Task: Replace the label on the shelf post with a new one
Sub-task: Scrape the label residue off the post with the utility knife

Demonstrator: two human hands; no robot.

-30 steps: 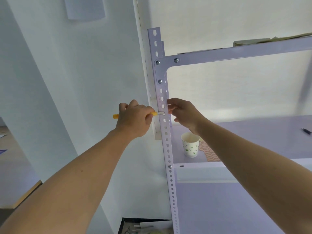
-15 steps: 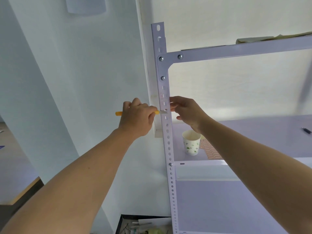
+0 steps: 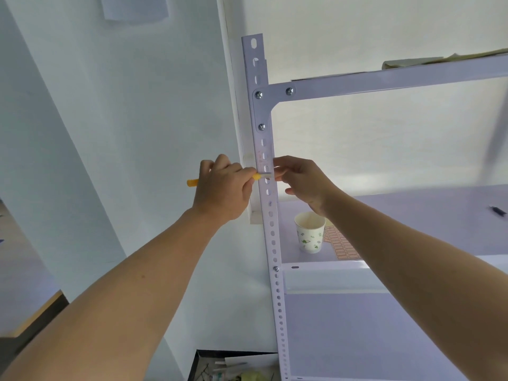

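A white perforated shelf post [image 3: 272,243] runs up the middle of the head view. Faint reddish label residue [image 3: 260,156] marks the post just above my hands. My left hand [image 3: 222,189] grips a yellow-handled scraper [image 3: 192,182], whose blade tip [image 3: 265,176] lies flat against the post. My right hand [image 3: 301,180] is at the post's right edge, with thumb and fingertips pinching at the spot where the blade ends; what they pinch is too small to make out. A sheet of orange-bordered labels [image 3: 341,243] lies on the shelf behind my right arm.
A paper cup [image 3: 309,232] with a green print stands on the middle shelf [image 3: 426,215] near the post. A dark pen [image 3: 497,210] lies at the shelf's far right. Flat cardboard [image 3: 439,60] rests on the top shelf. A black bin [image 3: 233,367] with scraps sits below.
The view has shifted a little, so the post sits further right and lower in frame. Both hands stay at the same spot on the post, with the blade still against it.
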